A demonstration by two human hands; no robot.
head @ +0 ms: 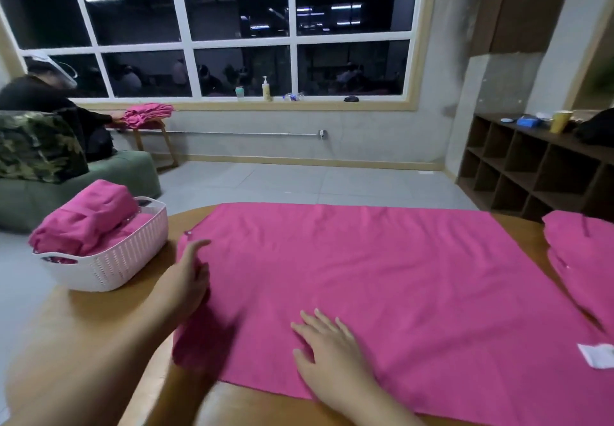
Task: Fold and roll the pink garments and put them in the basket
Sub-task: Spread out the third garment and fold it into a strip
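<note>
A pink garment (pixel 398 286) lies folded flat into a long rectangle across the wooden table (pixel 99 326). Its left end is turned up into a short roll. My left hand (pixel 191 279) curls around that rolled end and grips it. My right hand (pixel 327 356) rests flat with spread fingers on the cloth near the front edge. A white label (pixel 596 359) shows at the garment's right end. A pale pink woven basket (pixel 109 259) stands at the table's left edge, holding rolled pink garments (pixel 86 216).
Another pink garment (pixel 584 259) lies at the table's right end. A green sofa with a camouflage cushion (pixel 36 146) stands at the left, where a person in black sits by a stool bearing pink clothes (pixel 148 115). Brown cubby shelves (pixel 531 173) line the right wall.
</note>
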